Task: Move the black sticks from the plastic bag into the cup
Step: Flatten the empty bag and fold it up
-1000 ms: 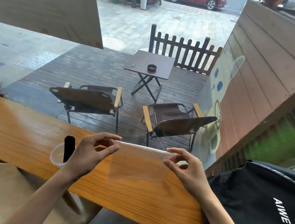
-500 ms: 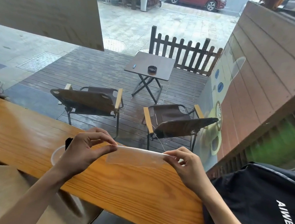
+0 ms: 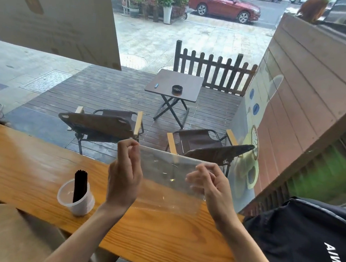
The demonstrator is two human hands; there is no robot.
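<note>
A long wooden table (image 3: 39,167) is seen running along a window. At its right end a black bag (image 3: 305,236) is set. A clear plastic bag (image 3: 170,178), apparently emptied, is held up above the table, its top corners pinched by the left hand (image 3: 124,178) and the right hand (image 3: 211,188). Left of the hands a translucent cup (image 3: 76,199) is stood on the table, and the black sticks (image 3: 80,185) are bundled upright inside it
</note>
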